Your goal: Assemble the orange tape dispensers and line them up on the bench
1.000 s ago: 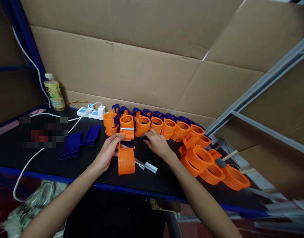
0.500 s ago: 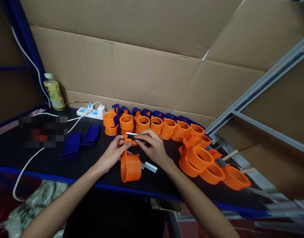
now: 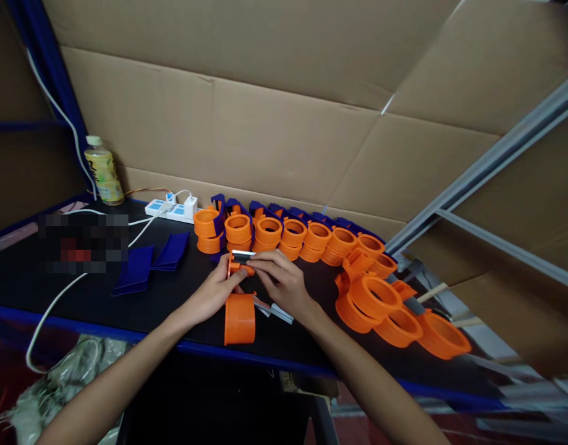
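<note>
My left hand (image 3: pixel 214 290) is closed around the upper arm of an orange tape dispenser (image 3: pixel 240 318), whose round hub hangs below over the table's front. My right hand (image 3: pixel 284 278) pinches a dark strip with a silver serrated cutting blade (image 3: pixel 243 254) against the top of that dispenser. Fingers cover part of the joint between blade and dispenser. Under my right wrist, loose silver blades (image 3: pixel 280 313) lie on the black tabletop. Dark blue flat plates (image 3: pixel 134 269) rest left of my left hand.
Behind my hands stands a row of orange dispensers (image 3: pixel 268 230) with blue parts. More orange dispensers (image 3: pixel 375 293) are heaped at the right. A white power strip (image 3: pixel 172 210), a cable and a yellow-labelled bottle (image 3: pixel 104 173) stand back left, before a cardboard wall (image 3: pixel 265 136).
The dispenser has turned slightly in my left hand, so its hub shows more side-on. The serrated blade has moved a little left, with more of it showing. My right fingers have shifted along it.
</note>
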Motion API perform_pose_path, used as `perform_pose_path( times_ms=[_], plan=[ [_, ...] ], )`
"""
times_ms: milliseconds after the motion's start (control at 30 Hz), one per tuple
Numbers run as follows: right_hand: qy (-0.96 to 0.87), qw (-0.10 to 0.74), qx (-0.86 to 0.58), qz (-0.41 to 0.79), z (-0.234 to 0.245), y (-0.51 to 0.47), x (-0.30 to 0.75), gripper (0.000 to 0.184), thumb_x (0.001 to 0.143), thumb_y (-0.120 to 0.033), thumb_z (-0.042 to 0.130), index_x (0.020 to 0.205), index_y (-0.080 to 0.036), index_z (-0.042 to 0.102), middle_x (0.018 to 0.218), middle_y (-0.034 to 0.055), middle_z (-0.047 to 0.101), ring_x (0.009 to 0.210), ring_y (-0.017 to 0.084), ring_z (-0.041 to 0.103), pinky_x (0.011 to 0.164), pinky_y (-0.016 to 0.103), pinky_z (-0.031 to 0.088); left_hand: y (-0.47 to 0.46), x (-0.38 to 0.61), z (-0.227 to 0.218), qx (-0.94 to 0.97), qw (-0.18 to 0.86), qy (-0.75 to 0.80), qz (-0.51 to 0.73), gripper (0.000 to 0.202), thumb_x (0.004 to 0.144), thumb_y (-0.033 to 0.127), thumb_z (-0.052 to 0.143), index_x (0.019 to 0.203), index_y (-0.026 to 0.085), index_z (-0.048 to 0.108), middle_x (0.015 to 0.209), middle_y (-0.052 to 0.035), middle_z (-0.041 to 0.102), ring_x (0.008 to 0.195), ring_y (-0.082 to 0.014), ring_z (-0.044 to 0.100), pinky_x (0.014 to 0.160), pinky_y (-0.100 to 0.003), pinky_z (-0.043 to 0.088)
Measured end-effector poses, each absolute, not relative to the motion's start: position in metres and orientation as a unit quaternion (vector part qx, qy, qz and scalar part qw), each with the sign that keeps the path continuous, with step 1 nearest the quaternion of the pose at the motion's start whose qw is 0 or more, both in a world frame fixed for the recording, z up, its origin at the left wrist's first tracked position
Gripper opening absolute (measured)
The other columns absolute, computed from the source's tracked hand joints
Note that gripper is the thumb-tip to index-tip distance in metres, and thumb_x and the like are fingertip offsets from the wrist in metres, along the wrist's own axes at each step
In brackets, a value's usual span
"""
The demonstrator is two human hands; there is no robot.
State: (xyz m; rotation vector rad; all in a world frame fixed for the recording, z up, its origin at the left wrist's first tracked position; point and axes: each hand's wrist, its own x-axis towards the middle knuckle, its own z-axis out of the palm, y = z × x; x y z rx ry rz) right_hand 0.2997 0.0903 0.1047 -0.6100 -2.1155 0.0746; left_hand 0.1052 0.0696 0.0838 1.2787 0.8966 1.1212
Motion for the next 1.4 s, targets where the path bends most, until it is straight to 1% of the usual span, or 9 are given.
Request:
perform_pose_path(
  times_ms=[133, 267, 400, 567, 700, 1000, 1133, 1267, 1400],
  plan=[
    [-0.871, 0.438, -0.219, 0.042, 0.107, 0.089, 0.301, 0.035, 0.097, -0.01, 0.056, 0.126, -0.026, 0.067, 0.123, 0.0097, 0.069, 0.115, 0.022, 0.066, 0.1, 0.043, 0.056, 0.069, 0.107, 0.084, 0.538, 0.569, 0.379, 0.492, 0.042, 0.091, 0.039, 0.066, 0.126, 0.021, 0.052, 0.103, -0.0039, 0.068, 0.072, -0.0153, 0.065, 0.072, -0.03, 0.054],
    [-0.877, 0.424, -0.208, 0.085, 0.109, 0.085, 0.3, 0.039, 0.099, -0.011, 0.05, 0.133, -0.026, 0.061, 0.138, 0.0103, 0.062, 0.128, 0.023, 0.06, 0.107, 0.045, 0.052, 0.068, 0.105, 0.093, 0.445, 0.609, 0.365, 0.546, 0.035, 0.093, 0.04, 0.063, 0.118, 0.017, 0.055, 0.093, -0.0062, 0.071, 0.064, -0.0149, 0.065, 0.066, -0.029, 0.055],
    [-0.855, 0.441, -0.249, 0.112, 0.105, 0.089, 0.298, 0.032, 0.102, -0.014, 0.046, 0.125, -0.025, 0.064, 0.135, 0.0097, 0.064, 0.125, 0.021, 0.061, 0.105, 0.043, 0.053, 0.07, 0.093, 0.104, 0.319, 0.662, 0.295, 0.611, 0.032, 0.09, 0.036, 0.065, 0.111, 0.013, 0.059, 0.084, -0.0068, 0.073, 0.058, -0.0146, 0.065, 0.062, -0.028, 0.056],
    [-0.912, 0.268, -0.296, 0.089, 0.093, 0.105, 0.296, 0.027, 0.099, -0.02, 0.057, 0.124, -0.023, 0.065, 0.12, 0.0102, 0.071, 0.112, 0.022, 0.065, 0.099, 0.042, 0.053, 0.074, 0.077, 0.114, 0.232, 0.731, 0.214, 0.606, 0.036, 0.093, 0.044, 0.055, 0.098, 0.01, 0.065, 0.066, -0.0042, 0.067, 0.057, -0.0157, 0.065, 0.06, -0.027, 0.058],
    [-0.925, 0.208, -0.308, 0.082, 0.086, 0.108, 0.294, 0.022, 0.094, -0.019, 0.065, 0.115, -0.021, 0.069, 0.114, 0.0103, 0.072, 0.106, 0.022, 0.065, 0.094, 0.039, 0.053, 0.078, 0.075, 0.114, 0.2, 0.746, 0.201, 0.602, 0.031, 0.093, 0.04, 0.056, 0.099, 0.011, 0.067, 0.079, -0.0082, 0.074, 0.054, -0.0132, 0.063, 0.06, -0.028, 0.059],
    [-0.833, 0.354, -0.385, 0.179, 0.091, 0.104, 0.297, 0.004, 0.089, -0.021, 0.068, 0.091, -0.021, 0.071, 0.083, 0.004, 0.07, 0.077, 0.018, 0.065, 0.072, 0.031, 0.053, 0.076, 0.078, 0.115, 0.198, 0.741, 0.194, 0.612, 0.024, 0.095, 0.033, 0.055, 0.099, 0.012, 0.065, 0.079, -0.0085, 0.075, 0.053, -0.0122, 0.064, 0.057, -0.024, 0.058],
    [-0.753, 0.451, -0.404, 0.259, 0.098, 0.106, 0.3, 0.022, 0.092, -0.042, 0.065, 0.092, -0.019, 0.067, 0.077, 0.0013, 0.067, 0.062, 0.014, 0.062, 0.057, 0.026, 0.052, 0.075, 0.082, 0.111, 0.221, 0.743, 0.227, 0.589, 0.03, 0.092, 0.04, 0.06, 0.105, 0.013, 0.063, 0.068, -0.0048, 0.071, 0.049, -0.0152, 0.065, 0.054, -0.027, 0.058],
    [-0.699, 0.498, -0.392, 0.333, 0.104, 0.102, 0.298, 0.031, 0.09, -0.051, 0.066, 0.093, -0.02, 0.064, 0.08, 0.0001, 0.069, 0.058, 0.012, 0.063, 0.059, 0.027, 0.056, 0.072, 0.091, 0.104, 0.281, 0.719, 0.287, 0.567, 0.038, 0.089, 0.038, 0.067, 0.118, 0.016, 0.059, 0.087, -0.0111, 0.078, 0.056, -0.0228, 0.072, 0.047, -0.03, 0.057],
    [-0.671, 0.506, -0.371, 0.396, 0.102, 0.096, 0.289, 0.03, 0.084, -0.047, 0.074, 0.095, -0.02, 0.065, 0.08, -0.0004, 0.068, 0.061, 0.012, 0.063, 0.059, 0.027, 0.058, 0.069, 0.098, 0.101, 0.311, 0.714, 0.297, 0.553, 0.04, 0.089, 0.033, 0.069, 0.123, 0.016, 0.058, 0.108, -0.0169, 0.077, 0.071, -0.0275, 0.078, 0.054, -0.033, 0.061]
  ],
)
